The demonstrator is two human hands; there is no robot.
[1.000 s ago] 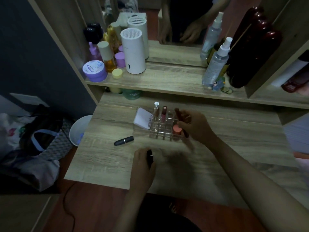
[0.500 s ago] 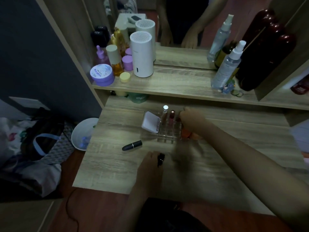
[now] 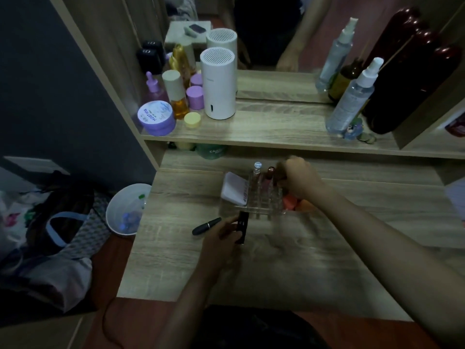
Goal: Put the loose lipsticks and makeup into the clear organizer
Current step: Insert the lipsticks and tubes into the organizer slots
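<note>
A white bin (image 3: pixel 125 210) stands on the floor beside a wooden dressing table (image 3: pixel 327 268), where a person sorts makeup in dim light. On the shelf above, a lilac jar (image 3: pixel 156 118) sits near a white cylindrical device (image 3: pixel 219 84), with a clear spray bottle (image 3: pixel 352 96) further right. On the tabletop a dark capped lipstick (image 3: pixel 206 225) lies loose, just left of the left hand (image 3: pixel 221 243), whose fingers are closed around a black lipstick tube (image 3: pixel 242 227) held roughly upright just in front of the clear organizer (image 3: pixel 254 195). The organizer stands near the back of the table; a white compact (image 3: pixel 234 188) leans in its left section, and a silver-capped tube (image 3: pixel 257 172) and a reddish tube (image 3: pixel 269 176) stand in rear slots. The right hand (image 3: pixel 299 181) reaches over the organizer's back right corner, fingers curled around a dark item that is blurred and mostly hidden. Pink and orange round items (image 3: pixel 294 203) sit at the organizer's right end, just below that hand.
</note>
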